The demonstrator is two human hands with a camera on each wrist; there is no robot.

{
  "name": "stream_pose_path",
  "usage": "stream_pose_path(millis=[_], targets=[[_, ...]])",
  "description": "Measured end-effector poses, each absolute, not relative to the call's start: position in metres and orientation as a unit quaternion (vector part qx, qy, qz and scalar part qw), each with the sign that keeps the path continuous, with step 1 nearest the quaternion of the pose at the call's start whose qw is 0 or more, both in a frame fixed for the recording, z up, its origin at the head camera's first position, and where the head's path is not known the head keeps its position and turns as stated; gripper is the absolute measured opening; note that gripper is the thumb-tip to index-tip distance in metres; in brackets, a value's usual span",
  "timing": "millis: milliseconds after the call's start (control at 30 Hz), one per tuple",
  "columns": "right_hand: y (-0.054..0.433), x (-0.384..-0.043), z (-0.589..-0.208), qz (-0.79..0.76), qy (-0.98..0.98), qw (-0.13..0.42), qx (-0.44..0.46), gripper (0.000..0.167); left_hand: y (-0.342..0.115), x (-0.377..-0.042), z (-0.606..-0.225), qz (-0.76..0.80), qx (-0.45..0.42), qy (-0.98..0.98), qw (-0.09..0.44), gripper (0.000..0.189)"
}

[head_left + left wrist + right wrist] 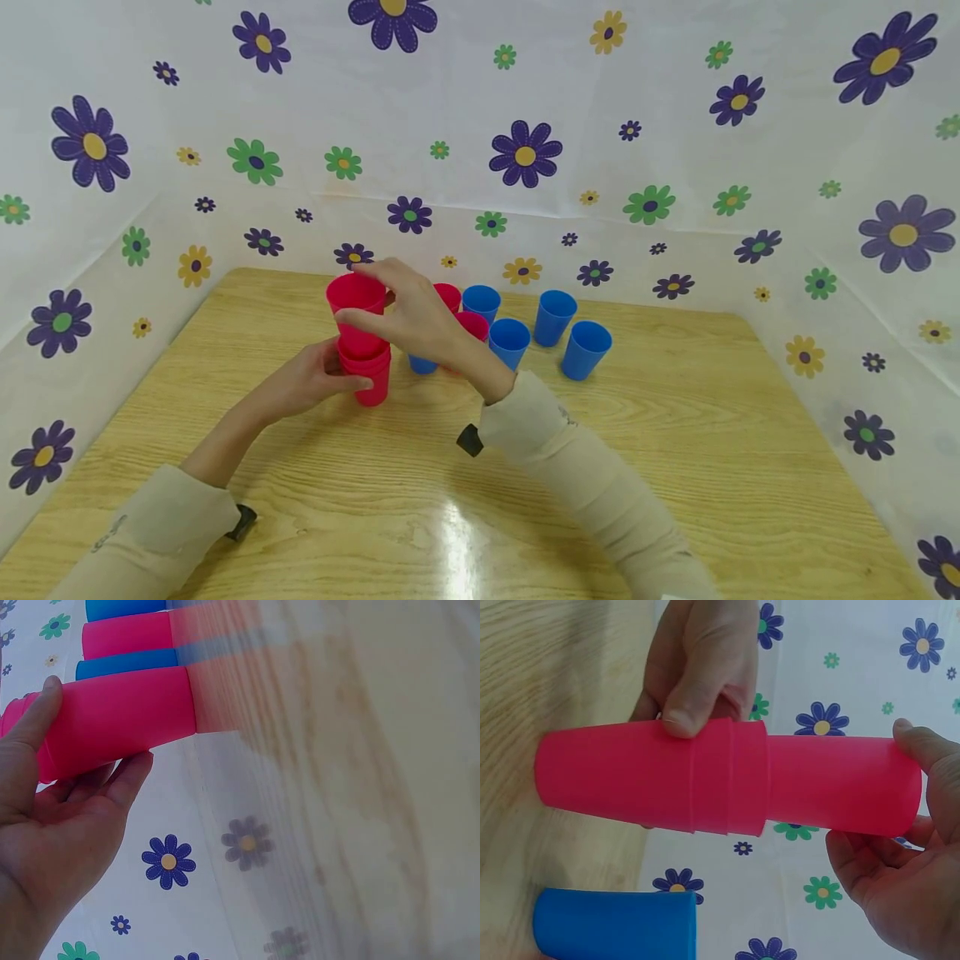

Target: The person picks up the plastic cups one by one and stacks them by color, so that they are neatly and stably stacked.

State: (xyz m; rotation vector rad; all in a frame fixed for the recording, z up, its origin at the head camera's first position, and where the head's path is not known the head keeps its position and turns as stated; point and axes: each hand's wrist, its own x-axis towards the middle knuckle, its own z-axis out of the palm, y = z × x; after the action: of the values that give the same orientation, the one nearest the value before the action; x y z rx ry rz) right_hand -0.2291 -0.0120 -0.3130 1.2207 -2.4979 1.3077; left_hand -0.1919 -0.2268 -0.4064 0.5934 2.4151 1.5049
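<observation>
A stack of nested red cups (375, 393) stands upright on the table, and my left hand (309, 382) grips its side between thumb and fingers. Above it, my right hand (426, 315) holds another red cup (358, 336) near the rim. That cup's lower end sits inside the stack's top opening, with much of its wall still showing in the right wrist view. Both hands also appear there, the left hand (705, 667) around the stack (622, 769) and the right hand (907, 892) around the upper cup (840, 784).
Just right of the stack, partly behind my right arm, are red cups (472, 323) and blue cups (509, 343). Farther right stand two more blue cups (556, 318). A flower-printed white sheet (450, 108) encloses the wooden table (375, 517) at the back and sides.
</observation>
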Motion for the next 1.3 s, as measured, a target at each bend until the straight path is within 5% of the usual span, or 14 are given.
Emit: stream_pose_path(millis=[1300], targets=[[0.089,-0.250,-0.351,0.427,-0.858,0.005,0.287,0.058,-0.223,-0.189,-0.404,0.496,0.163,0.845,0.114,0.059]])
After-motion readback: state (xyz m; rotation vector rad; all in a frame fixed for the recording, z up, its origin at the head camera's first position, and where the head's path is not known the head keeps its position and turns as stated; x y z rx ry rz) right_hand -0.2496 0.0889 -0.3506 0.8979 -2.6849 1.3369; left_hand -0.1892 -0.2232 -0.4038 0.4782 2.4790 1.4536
